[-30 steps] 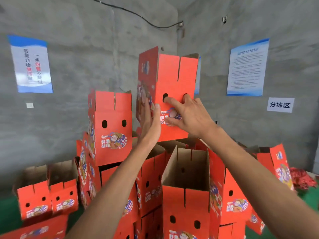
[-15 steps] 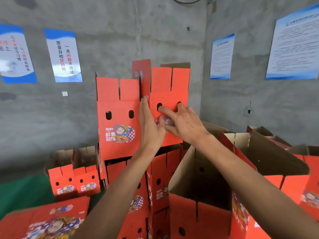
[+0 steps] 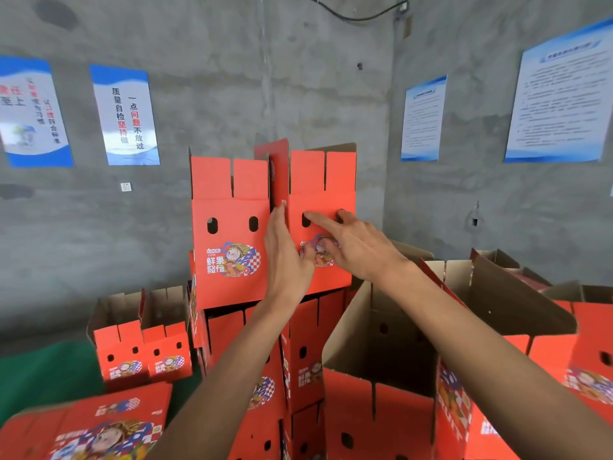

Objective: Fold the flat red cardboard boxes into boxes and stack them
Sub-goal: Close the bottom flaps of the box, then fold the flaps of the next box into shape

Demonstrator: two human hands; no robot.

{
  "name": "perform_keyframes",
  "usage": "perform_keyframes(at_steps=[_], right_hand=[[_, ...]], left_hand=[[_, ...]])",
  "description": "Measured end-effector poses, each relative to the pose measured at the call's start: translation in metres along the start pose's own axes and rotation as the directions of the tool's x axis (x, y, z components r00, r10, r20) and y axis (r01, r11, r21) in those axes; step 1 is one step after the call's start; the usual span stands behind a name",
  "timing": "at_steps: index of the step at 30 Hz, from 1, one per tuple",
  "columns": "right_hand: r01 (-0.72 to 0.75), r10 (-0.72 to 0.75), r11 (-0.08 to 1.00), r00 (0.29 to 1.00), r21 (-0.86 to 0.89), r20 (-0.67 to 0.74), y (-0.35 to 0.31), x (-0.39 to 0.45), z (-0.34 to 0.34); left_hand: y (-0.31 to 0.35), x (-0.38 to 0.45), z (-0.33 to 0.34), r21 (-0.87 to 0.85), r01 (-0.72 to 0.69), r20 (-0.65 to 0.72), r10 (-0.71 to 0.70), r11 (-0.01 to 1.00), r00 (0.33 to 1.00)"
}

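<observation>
Grey concrete wall (image 3: 298, 94), four posters, two cut off. Left hand (image 3: 285, 260) and right hand (image 3: 358, 250), fingers straight, press top red box (image 3: 318, 180); stack (image 3: 298, 360) partly hidden by arms.

Two folded boxes stand side by side on top of the stack (image 3: 265, 360): the left top box (image 3: 229, 234) and, touching it on the right, the right top box (image 3: 323, 200). The left hand (image 3: 287, 260) lies flat where they meet, and the right hand (image 3: 355, 247) lies on the right box's front. Two small boxes (image 3: 142, 346) sit left of the stack, a flat box (image 3: 89, 426) lies before them, and an open box (image 3: 374, 376) stands right of the stack.
</observation>
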State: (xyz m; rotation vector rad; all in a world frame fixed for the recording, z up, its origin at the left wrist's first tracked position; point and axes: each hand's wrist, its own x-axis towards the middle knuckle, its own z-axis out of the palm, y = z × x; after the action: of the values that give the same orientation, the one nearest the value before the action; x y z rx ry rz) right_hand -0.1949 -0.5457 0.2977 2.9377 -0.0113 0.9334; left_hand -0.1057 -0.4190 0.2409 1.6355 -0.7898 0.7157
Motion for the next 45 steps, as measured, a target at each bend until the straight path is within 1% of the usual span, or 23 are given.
perform_keyframes(at_steps=[3,5,8,11,13,14,16,17,19,21,23,26,28,30,32,34,35,37,39,42,44,45], right_hand=[[0.0,-0.001,0.999,1.0,-0.034,-0.023,-0.007,-0.008,-0.014],[-0.001,-0.004,0.998,0.996,-0.061,-0.091,-0.011,-0.014,-0.022],[0.045,-0.058,0.997,0.976,-0.063,-0.212,-0.031,-0.013,-0.038],[0.097,-0.084,0.995,0.944,0.027,-0.319,-0.068,-0.011,-0.044],[0.113,-0.059,0.984,0.939,0.14,-0.338,-0.089,-0.013,-0.039],[0.123,-0.05,0.971,0.943,0.205,-0.33,-0.099,-0.014,-0.034],[0.165,-0.056,0.924,0.951,0.345,-0.304,-0.123,-0.016,-0.014],[0.182,-0.06,0.889,0.956,0.419,-0.289,-0.139,-0.017,0.0],[0.198,-0.07,0.801,0.968,0.565,-0.24,-0.181,-0.019,0.036],[0.162,-0.075,0.712,0.985,0.683,-0.155,-0.226,-0.017,0.079],[0.096,-0.082,0.666,0.995,0.74,-0.055,-0.266,-0.015,0.127],[-0.065,-0.071,0.655,0.986,0.752,0.148,-0.323,-0.016,0.205],[-0.216,-0.022,0.622,0.956,0.753,0.293,-0.354,-0.023,0.257],[-0.345,0.027,0.577,0.914,0.74,0.405,-0.377,-0.034,0.305],[-0.47,0.072,0.544,0.852,0.695,0.519,-0.393,-0.048,0.348],[-0.589,0.121,0.508,0.772,0.629,0.624,-0.405,-0.064,0.383],[-0.62,0.145,0.518,0.743,0.59,0.653,-0.409,-0.073,0.399],[-0.65,0.202,0.567,0.705,0.506,0.679,-0.417,-0.088,0.426],[-0.691,0.252,0.584,0.654,0.426,0.714,-0.423,-0.102,0.448],[-0.73,0.313,0.636,0.54,0.25,0.781,-0.429,-0.115,0.478],[-0.77,0.343,0.608,0.474,0.193,0.811,-0.432,-0.118,0.49],[-0.79,0.355,0.584,0.454,0.185,0.817,-0.433,-0.121,0.494]], left_hand=[[0.002,-0.001,-0.002,0.004,0.009,0.001,-0.009,1.0,1.0],[0.009,-0.002,-0.004,-0.006,-0.004,-0.005,0.003,1.0,1.0],[0.019,0.002,-0.021,0.024,-0.092,-0.059,0.093,0.996,0.994],[0.018,0.004,-0.058,0.055,-0.146,-0.096,0.151,0.988,0.984],[0.008,-0.001,-0.087,0.066,-0.173,-0.109,0.179,0.983,0.978],[0.0,-0.007,-0.102,0.073,-0.168,-0.121,0.176,0.983,0.977],[-0.023,-0.026,-0.137,0.078,-0.1,-0.148,0.11,0.992,0.983],[-0.039,-0.038,-0.157,0.08,-0.049,-0.142,0.06,0.996,0.988],[-0.078,-0.06,-0.207,0.155,0.033,-0.147,-0.01,0.987,0.989],[-0.119,-0.076,-0.259,0.234,0.111,-0.174,-0.07,0.966,0.982],[-0.163,-0.094,-0.306,0.28,0.231,-0.195,-0.181,0.932,0.964],[-0.227,-0.13,-0.373,0.385,0.418,-0.211,-0.363,0.823,0.908],[-0.269,-0.155,-0.413,0.448,0.503,-0.215,-0.458,0.739,0.863],[-0.307,-0.179,-0.444,0.495,0.57,-0.189,-0.559,0.656,0.807],[-0.341,-0.202,-0.466,0.53,0.638,-0.164,-0.67,0.559,0.724],[-0.37,-0.227,-0.481,0.569,0.684,-0.115,-0.78,0.456,0.615],[-0.384,-0.239,-0.485,0.602,0.691,-0.089,-0.826,0.4,0.557],[-0.409,-0.262,-0.489,0.69,0.661,-0.052,-0.89,0.295,0.453],[-0.429,-0.284,-0.487,0.767,0.605,-0.043,-0.923,0.215,0.383],[-0.454,-0.309,-0.483,0.867,0.484,-0.065,-0.935,0.121,0.349],[-0.464,-0.312,-0.481,0.901,0.424,-0.073,-0.931,0.092,0.357],[-0.467,-0.313,-0.479,0.903,0.419,-0.072,-0.929,0.094,0.363]])
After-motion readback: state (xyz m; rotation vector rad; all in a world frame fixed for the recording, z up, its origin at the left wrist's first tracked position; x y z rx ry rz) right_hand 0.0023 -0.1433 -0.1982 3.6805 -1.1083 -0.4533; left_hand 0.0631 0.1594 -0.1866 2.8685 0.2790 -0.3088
